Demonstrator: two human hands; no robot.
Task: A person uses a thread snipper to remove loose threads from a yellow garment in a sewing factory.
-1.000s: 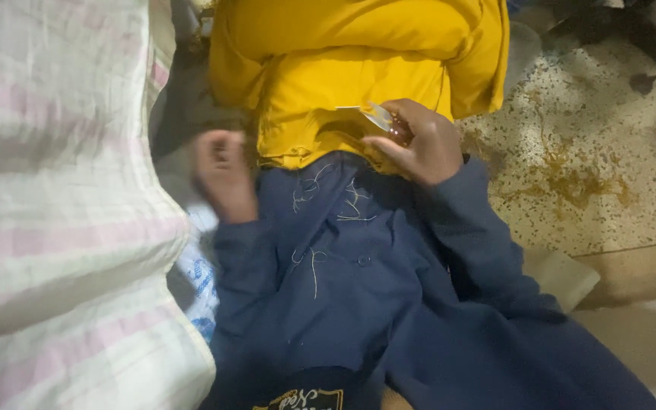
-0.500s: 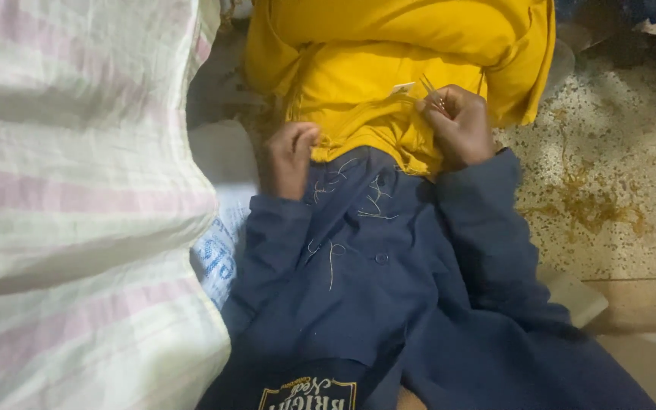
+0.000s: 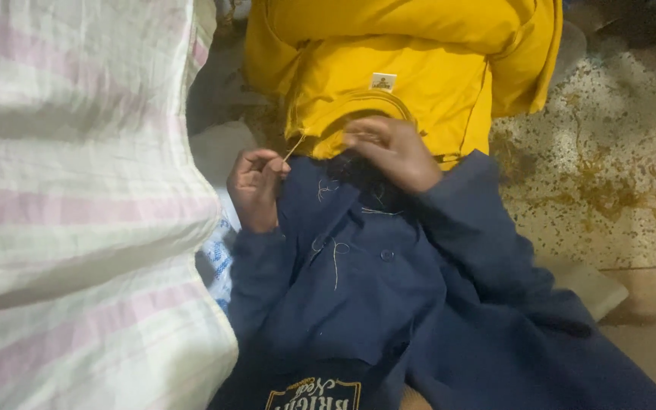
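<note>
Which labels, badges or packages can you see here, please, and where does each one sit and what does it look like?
Neck label: small pale square sewn inside the collar of the yellow garment, above the right hand.
Badge: dark panel with gold edging and gold lettering, on the navy clothing at the bottom edge, partly cut off.
Sack: large woven white bag with pink stripes, at left.

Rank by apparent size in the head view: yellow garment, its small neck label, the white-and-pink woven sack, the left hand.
1. white-and-pink woven sack, though it is nearest the camera
2. yellow garment
3. left hand
4. neck label
</note>
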